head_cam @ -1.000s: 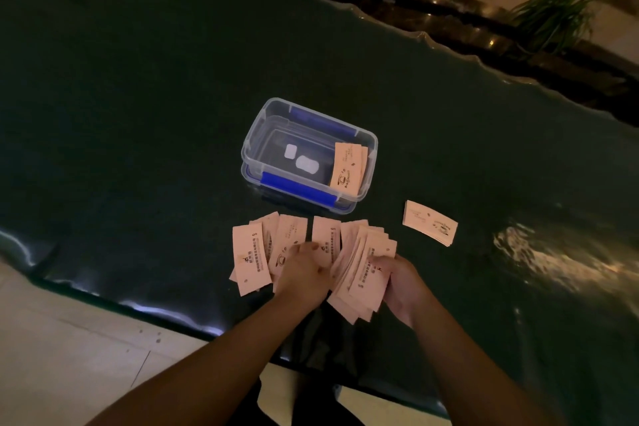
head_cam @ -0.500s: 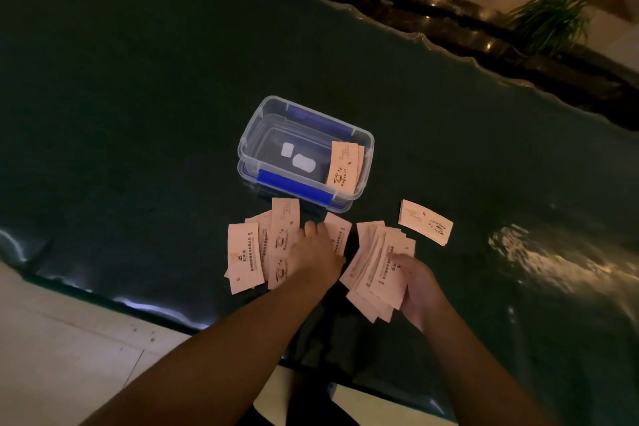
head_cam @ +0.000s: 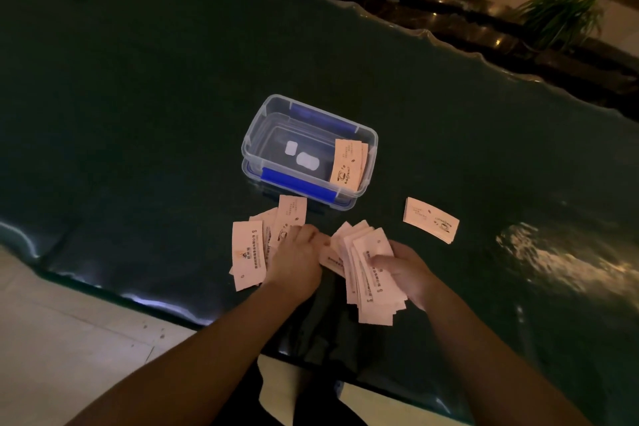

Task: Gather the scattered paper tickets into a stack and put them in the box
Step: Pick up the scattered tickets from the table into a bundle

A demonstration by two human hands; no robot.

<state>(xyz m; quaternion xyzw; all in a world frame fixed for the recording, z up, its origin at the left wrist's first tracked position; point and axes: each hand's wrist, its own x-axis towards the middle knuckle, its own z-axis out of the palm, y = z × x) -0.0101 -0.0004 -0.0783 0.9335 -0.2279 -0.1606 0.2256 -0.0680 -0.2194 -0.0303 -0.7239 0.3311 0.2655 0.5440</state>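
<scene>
A clear plastic box (head_cam: 254, 135) with blue clips stands open on the dark table, a few pink tickets (head_cam: 348, 164) leaning inside its right end. My right hand (head_cam: 404, 270) holds a fanned bundle of pink tickets (head_cam: 368, 282) just in front of the box. My left hand (head_cam: 297, 258) rests palm down on loose tickets (head_cam: 247, 254) spread to the left, its fingertips touching a ticket beside the bundle. A small separate stack of tickets (head_cam: 430, 220) lies to the right of the box.
The dark glossy table (head_cam: 138, 97) has a wavy far edge with potted plants (head_cam: 560, 14) behind it. Its near edge runs just under my forearms, with pale floor (head_cam: 62, 339) below. A bright glare patch (head_cam: 553, 252) lies at the right.
My left hand slid right across the loose tickets toward the bundle. My right hand drew the fanned bundle slightly nearer to me.
</scene>
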